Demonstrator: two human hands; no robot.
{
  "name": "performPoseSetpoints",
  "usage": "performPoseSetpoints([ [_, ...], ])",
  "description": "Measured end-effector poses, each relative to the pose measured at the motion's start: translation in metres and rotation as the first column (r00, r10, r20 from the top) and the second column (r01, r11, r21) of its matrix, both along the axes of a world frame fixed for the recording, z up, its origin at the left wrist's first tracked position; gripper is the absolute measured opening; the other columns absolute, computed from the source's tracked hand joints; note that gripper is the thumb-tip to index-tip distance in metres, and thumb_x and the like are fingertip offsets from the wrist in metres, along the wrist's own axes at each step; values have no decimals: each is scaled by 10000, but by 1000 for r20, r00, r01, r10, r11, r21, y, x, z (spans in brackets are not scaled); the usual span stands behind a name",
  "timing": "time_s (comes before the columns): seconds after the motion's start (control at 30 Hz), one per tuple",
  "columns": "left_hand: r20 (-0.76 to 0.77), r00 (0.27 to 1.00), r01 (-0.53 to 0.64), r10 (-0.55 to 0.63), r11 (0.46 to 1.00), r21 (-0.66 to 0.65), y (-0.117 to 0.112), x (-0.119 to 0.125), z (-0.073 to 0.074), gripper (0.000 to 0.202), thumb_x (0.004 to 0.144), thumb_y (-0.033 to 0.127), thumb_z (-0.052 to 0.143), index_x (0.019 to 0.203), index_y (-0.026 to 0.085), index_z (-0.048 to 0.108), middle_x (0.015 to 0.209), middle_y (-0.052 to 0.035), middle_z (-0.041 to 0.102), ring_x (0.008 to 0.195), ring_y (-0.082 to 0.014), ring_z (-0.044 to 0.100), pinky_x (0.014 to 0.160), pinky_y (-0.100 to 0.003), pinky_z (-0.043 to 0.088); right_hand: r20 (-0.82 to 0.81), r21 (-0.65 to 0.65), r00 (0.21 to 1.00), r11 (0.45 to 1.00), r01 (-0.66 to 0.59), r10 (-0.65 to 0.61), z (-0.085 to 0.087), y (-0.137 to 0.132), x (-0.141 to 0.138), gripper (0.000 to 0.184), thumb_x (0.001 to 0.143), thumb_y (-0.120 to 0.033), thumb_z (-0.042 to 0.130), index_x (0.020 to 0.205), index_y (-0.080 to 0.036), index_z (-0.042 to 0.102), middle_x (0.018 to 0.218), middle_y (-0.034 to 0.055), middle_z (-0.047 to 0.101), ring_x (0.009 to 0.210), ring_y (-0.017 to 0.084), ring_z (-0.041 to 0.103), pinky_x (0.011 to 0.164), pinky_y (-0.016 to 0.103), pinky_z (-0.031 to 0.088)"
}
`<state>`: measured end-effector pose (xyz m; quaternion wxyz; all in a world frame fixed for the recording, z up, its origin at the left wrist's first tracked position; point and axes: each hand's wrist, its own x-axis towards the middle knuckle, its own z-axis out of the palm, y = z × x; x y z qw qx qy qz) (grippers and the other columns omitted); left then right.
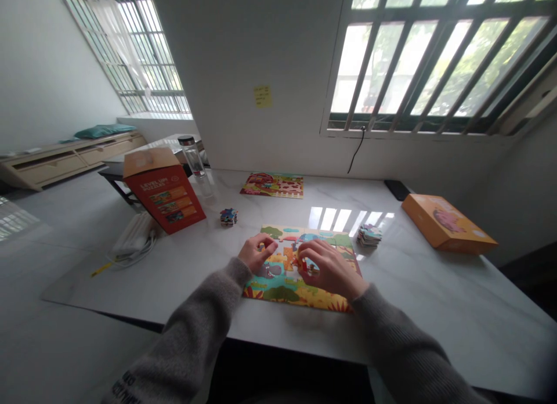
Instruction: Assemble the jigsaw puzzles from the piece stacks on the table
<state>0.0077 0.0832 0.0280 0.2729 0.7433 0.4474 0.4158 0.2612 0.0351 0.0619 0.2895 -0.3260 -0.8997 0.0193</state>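
Observation:
A jigsaw puzzle (pixel 282 295) with jungle animals lies partly put together on the white table, with pale gaps in its middle. My right hand (pixel 328 267) is over the puzzle's right half, thumb and fingers pinched on a small orange-red puzzle piece (pixel 303 266) at the middle gap. At the left edge, my left hand (pixel 257 253) is closed, thumb against curled fingers, just over the puzzle; whatever is between its fingertips is hidden. A stack of puzzle pieces (pixel 369 235) stands to the right of the puzzle, and a smaller stack (pixel 228 217) to the left.
Behind lies a finished farm puzzle (pixel 274 185) near the wall. A red puzzle box (pixel 167 195) and glass bottle (pixel 192 155) stand at left, beside a white power strip (pixel 133 234). An orange box (pixel 448 223) and black phone (pixel 396 190) lie at right.

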Motion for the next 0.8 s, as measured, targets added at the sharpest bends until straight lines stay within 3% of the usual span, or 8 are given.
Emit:
performPoseSetpoints([
  [0.13,75,992,115,-106,985,-126,-1,12,-1,379,861,497,574,681,164,598,652,13,554,661,-140,518,676,-271,407,-41,59,997,996,-63,65,-1,-6,-13,197,855,-168,608,1044,-223,594,1139,93,646,1044,253,583,894,439,516],
  [0.27,212,963,216,-165,944,-248,-1,13,-2,448,815,576,619,651,166,545,602,33,488,580,-110,438,601,-249,363,-55,89,997,995,-44,49,-4,-3,-11,244,885,-144,586,1113,-229,590,1266,100,609,1156,270,557,960,469,511],
  [0.37,302,949,177,-96,951,-255,1,13,-1,513,792,647,633,635,172,521,589,40,450,563,-104,411,570,-241,352,-148,84,989,996,44,-31,-9,-3,-11,297,898,-124,577,1169,-246,582,1345,107,549,1247,281,513,1017,487,494],
  [0.53,358,933,65,31,965,-253,1,15,1,572,783,723,615,641,179,510,576,43,441,545,-103,396,543,-240,345,-274,-67,947,985,156,-169,-21,-6,-26,454,877,-222,675,1294,-251,500,1274,127,538,1170,287,557,960,486,537],
  [0.67,345,938,124,-37,964,-234,-2,18,0,571,788,715,620,628,174,532,590,24,485,579,-119,451,594,-255,392,-251,-98,939,971,216,-234,-28,-5,-35,440,845,-319,742,1220,-244,525,1182,119,557,1074,292,585,892,486,555],
  [0.8,318,943,171,-95,961,-219,-5,19,-1,531,823,662,619,636,169,554,599,17,505,612,-129,475,626,-260,410,-246,-48,934,966,254,-258,-27,-2,-33,397,848,-265,712,1210,-235,549,1191,118,564,1087,290,574,904,474,544],
])
